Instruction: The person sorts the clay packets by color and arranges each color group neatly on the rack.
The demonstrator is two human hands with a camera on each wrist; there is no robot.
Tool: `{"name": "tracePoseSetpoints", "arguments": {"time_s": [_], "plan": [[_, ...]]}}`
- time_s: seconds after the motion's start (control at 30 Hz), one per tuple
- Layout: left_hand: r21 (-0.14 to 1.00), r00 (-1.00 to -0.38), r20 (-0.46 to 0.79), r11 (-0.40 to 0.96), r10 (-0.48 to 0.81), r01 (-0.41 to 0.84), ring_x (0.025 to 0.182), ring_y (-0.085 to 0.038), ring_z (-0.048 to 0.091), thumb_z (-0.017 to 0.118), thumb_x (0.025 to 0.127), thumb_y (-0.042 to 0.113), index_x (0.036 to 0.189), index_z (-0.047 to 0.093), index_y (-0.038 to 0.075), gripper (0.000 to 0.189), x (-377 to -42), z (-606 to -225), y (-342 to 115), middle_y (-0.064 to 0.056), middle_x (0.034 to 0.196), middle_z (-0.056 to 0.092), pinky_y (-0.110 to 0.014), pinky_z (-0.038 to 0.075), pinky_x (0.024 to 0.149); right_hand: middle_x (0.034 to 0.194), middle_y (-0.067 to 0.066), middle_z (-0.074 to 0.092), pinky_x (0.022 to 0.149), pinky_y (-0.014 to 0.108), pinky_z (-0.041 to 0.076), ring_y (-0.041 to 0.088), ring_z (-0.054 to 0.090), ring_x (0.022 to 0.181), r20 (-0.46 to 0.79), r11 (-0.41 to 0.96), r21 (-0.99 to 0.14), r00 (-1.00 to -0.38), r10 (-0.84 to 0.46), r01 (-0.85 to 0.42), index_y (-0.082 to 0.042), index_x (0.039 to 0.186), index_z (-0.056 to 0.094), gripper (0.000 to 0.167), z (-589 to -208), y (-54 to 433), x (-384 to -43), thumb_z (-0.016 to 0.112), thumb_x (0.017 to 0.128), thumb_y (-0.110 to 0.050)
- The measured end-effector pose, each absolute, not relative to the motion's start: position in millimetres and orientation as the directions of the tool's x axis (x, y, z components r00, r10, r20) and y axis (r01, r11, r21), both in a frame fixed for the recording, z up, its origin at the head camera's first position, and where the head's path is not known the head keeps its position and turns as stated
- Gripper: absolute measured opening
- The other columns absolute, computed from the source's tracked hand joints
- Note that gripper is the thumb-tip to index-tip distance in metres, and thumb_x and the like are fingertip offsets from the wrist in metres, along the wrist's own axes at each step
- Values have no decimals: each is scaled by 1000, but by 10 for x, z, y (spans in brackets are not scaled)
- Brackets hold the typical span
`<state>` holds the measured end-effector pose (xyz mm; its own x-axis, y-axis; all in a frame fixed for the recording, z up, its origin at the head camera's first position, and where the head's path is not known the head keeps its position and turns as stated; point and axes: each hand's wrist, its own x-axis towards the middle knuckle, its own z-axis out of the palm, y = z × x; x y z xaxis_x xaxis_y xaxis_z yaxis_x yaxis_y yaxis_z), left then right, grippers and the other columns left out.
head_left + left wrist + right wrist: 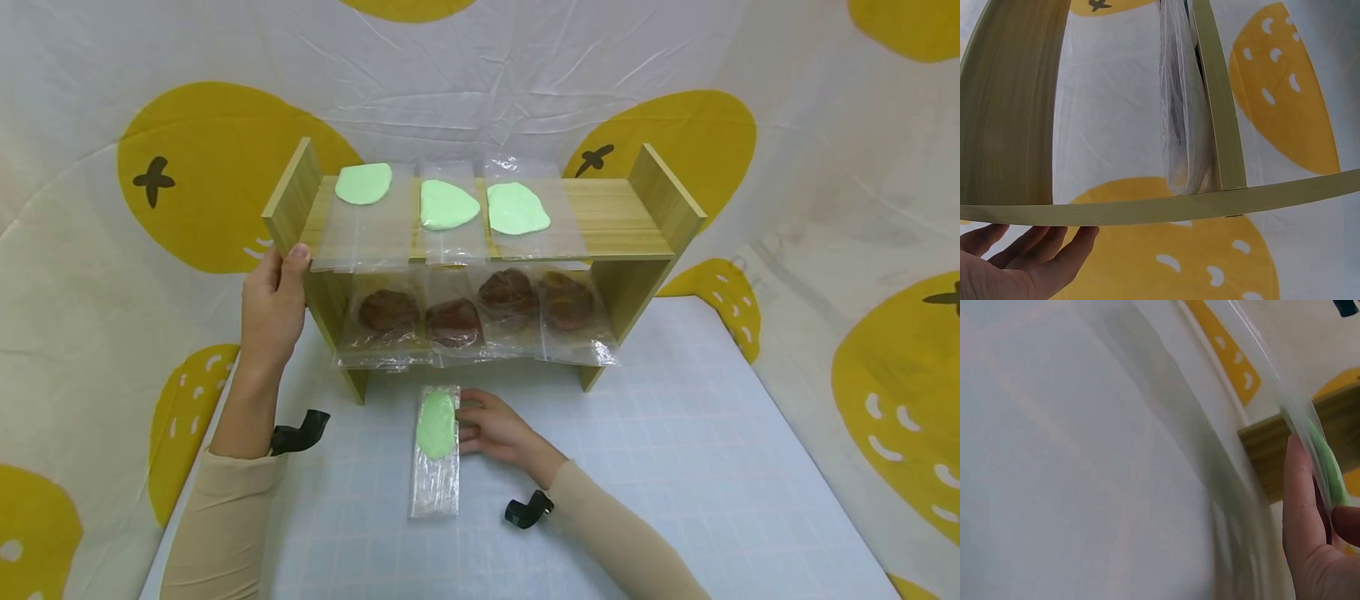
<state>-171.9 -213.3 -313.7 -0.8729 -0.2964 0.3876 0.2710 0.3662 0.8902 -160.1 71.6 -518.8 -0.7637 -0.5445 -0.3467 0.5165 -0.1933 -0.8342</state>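
My right hand point(498, 429) pinches a clear plastic bag point(435, 496) by its right side, thumb and fingers on opposite faces in the right wrist view. Inside the bag is a flat, light green, dough-like piece point(437, 425). It is held in front of the small wooden shelf point(611, 217). My left hand point(273, 296) is at the shelf's left side panel point(291, 204). In the left wrist view the fingertips point(1088, 234) rest against the panel's outer face. Three more bagged green pieces point(448, 206) lie on the top board.
On the lower board lie several clear bags holding dark reddish-brown rounded pieces point(453, 323), their open ends hanging over the front edge. The shelf stands on a table with a pale blue checked cloth point(675, 467). A white curtain with yellow shapes point(510, 75) surrounds the table.
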Motion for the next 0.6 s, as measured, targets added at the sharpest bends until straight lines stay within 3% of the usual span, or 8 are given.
{"name": "tracePoseSetpoints", "arguments": {"time_s": [0.23, 0.6], "plan": [[891, -874, 383, 368, -298, 265, 98, -19, 52, 49, 105, 39, 138, 59, 13, 44, -1726, -3143, -2130, -5, 119, 60, -31, 44, 86, 104, 13, 67, 70, 40, 56, 25, 69, 84, -293, -158, -882, -781, -551, 443, 1, 137, 42, 34, -5012, 1096, -1529, 49, 104, -5], [889, -873, 390, 366, -295, 273, 96, -21, 50, 48, 105, 40, 141, 58, 15, 45, -1717, -3136, -2120, -7, 119, 60, -30, 43, 83, 106, 13, 68, 70, 40, 58, 23, 68, 83, -230, -68, -941, -777, -586, 330, -2, 129, 44, 28, -4633, 1587, -1336, 53, 103, -9]]}}
